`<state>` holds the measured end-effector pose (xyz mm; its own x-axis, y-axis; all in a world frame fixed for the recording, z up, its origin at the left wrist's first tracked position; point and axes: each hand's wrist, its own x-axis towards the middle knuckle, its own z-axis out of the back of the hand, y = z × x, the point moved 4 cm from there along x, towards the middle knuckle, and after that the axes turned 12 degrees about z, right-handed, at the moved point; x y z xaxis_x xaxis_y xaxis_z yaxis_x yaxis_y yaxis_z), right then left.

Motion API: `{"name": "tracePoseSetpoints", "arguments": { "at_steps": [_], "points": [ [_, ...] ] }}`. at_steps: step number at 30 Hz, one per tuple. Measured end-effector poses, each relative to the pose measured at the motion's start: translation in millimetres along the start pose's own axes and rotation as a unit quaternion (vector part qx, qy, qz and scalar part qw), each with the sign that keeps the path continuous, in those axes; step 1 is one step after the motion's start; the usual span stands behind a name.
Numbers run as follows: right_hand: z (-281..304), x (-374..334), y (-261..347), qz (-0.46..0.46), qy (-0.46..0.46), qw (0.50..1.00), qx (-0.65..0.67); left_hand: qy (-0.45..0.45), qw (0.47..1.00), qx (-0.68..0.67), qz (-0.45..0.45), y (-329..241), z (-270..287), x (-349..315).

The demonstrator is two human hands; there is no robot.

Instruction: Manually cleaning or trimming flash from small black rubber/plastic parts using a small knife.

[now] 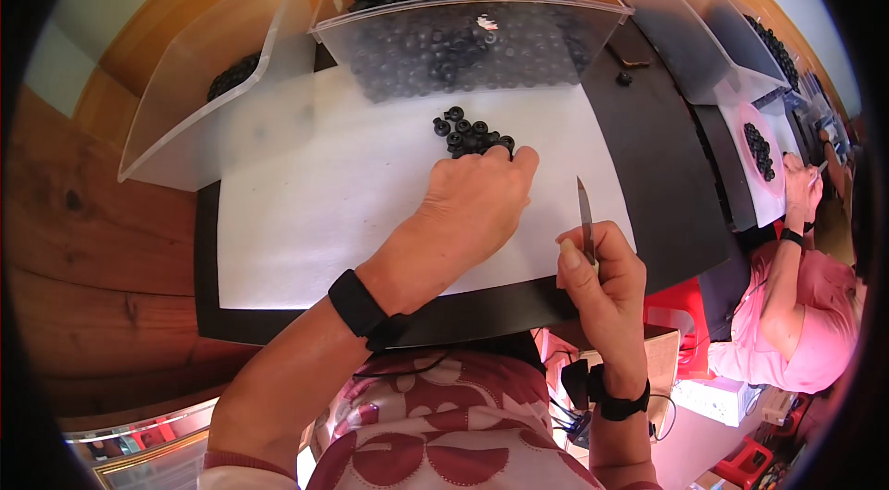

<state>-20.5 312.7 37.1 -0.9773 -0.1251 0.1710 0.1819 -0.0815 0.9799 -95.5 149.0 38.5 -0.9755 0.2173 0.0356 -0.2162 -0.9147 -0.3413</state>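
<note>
A small heap of round black parts (468, 133) is gathered on a white sheet (306, 212), in front of the middle clear bin (607, 13). The near edge of the heap is covered by the left hand (477, 203), whose fingers are bent down over it; the fingertips are hidden, so it cannot be told how far they are parted or whether a part is gripped. To the right, near the sheet's edge, a knife (584, 207) is held in the right hand (607, 282), pinched between the thumb and the curled fingers, with its narrow blade pointed away from the body. A dark band is worn on each wrist. The sheet is laid on a dark tabletop (667, 212), and a lone black part (624, 79) is left on the bare surface beyond the sheet's right edge. The middle bin is heaped with similar parts, and more are seen in the left bin (185, 138), which is set at an angle. Another clear bin (685, 36) is placed on the far right. Beyond the tabletop on that side, a co-worker in a pink shirt (796, 323) is seen, with both hands held near another dark pile (758, 152). A red stool (685, 314) is partly shown below.
</note>
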Motion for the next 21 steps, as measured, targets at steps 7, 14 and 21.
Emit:
{"name": "tracePoseSetpoints", "arguments": {
  "at_steps": [7,14,21],
  "points": [
    [-3,0,-4,-0.007,0.0,1.0,-0.006,-0.026,0.998,0.049,-0.002,2,-10,-3],
    [-25,7,-4,0.058,0.011,0.998,-0.004,0.052,0.951,-0.278,0.126,29,21,-30],
    [-87,21,10,0.131,0.123,0.983,0.04,0.196,0.708,-0.623,0.268,71,23,-84]
  ]
}}
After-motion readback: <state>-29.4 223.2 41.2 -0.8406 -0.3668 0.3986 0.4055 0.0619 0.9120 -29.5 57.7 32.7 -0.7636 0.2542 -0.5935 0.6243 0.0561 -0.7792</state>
